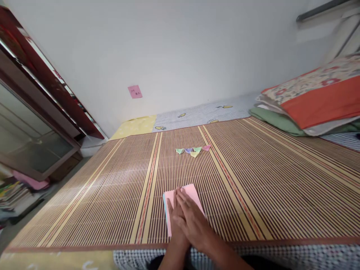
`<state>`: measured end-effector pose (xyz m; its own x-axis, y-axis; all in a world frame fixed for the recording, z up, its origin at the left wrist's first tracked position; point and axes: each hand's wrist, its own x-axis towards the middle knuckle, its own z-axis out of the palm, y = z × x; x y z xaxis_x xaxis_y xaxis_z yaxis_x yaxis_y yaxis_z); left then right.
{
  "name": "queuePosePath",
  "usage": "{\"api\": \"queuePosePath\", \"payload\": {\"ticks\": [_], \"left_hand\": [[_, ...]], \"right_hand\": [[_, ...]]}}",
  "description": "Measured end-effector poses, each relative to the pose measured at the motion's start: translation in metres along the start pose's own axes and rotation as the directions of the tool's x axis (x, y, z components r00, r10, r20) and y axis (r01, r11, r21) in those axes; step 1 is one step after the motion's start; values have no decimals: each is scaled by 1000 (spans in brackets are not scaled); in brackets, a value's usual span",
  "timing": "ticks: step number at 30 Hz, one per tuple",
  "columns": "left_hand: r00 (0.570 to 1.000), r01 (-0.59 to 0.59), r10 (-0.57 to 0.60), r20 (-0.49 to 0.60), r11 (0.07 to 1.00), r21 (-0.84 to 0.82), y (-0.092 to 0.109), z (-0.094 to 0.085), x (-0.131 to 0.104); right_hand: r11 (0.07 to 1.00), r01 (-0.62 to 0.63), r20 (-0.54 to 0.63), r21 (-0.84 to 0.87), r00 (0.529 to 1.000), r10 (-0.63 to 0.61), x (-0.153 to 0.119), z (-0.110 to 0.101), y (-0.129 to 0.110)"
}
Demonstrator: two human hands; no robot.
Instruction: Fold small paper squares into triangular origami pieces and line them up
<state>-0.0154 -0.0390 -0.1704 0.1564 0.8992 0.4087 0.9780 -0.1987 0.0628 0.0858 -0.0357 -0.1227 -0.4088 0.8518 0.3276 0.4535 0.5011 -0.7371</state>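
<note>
Bright even daylight, soft glare on the mat (92, 187) at left, perhaps window light, edges bowed by wide-angle distortion

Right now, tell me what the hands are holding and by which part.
Nothing is gripped. Both hands, left hand and right hand, lie flat, pressing the pink paper onto the mat, over its near half.

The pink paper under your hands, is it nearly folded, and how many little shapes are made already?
Five small folded triangles already lie in a cluster farther up the striped mat, so those look done. In hand is the pink paper: the left hand and right hand both press flat on it. It lies flat, with no crease showing, so its folding looks barely started.
</note>
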Motion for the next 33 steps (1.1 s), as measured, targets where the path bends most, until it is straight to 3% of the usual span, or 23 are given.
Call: {"api": "queuePosePath", "payload": {"ticks": [4,9,15,24,29,33], "left_hand": [[998,10,-11,61,1000,18,-7,3,0],[984,-8,11,179,1000,-16,-19,-8,-1],[948,155,-128,290,985,-71,-21,-19,2],[985,157,-127,113,937,-311,-33,-13,-3],[986,165,-158,49,907,-387,-35,-15,4],[990,132,-135,31,851,-509,-48,-20,17]], "right_hand": [[999,-12,41,-41,999,13,5,8,13],[993,23,28,-116,999,-20,5,11,23],[976,-6,40,-218,999,15,9,9,39],[976,-52,-22,-212,999,48,12,15,50],[982,-97,-131,-163,989,76,14,23,51],[984,-143,-260,-106,959,112,15,23,55]]}}
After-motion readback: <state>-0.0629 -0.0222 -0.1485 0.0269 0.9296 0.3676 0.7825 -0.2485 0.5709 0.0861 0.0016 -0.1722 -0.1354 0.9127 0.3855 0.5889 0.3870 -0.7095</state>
